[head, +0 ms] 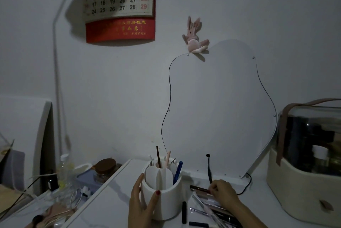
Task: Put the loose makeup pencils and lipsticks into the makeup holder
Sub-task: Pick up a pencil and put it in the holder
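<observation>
A white round makeup holder (167, 197) with dividers stands on the white table; a brown pencil (158, 156), a pink stick and a blue pen (177, 172) stick up from it. My left hand (141, 202) wraps around the holder's left and front side. My right hand (224, 191) rests on a pile of loose pencils and lipsticks (208, 207) to the right of the holder, fingers closed on a dark red pencil (200, 189). A black stick (184, 212) lies just beside the holder.
A curvy mirror (221, 107) leans on the wall behind. A cream cosmetic case with clear lid (304, 172) stands at right. A black cable (209, 168) runs along the back. Left of the table are a jar (105, 169), a bottle and cords.
</observation>
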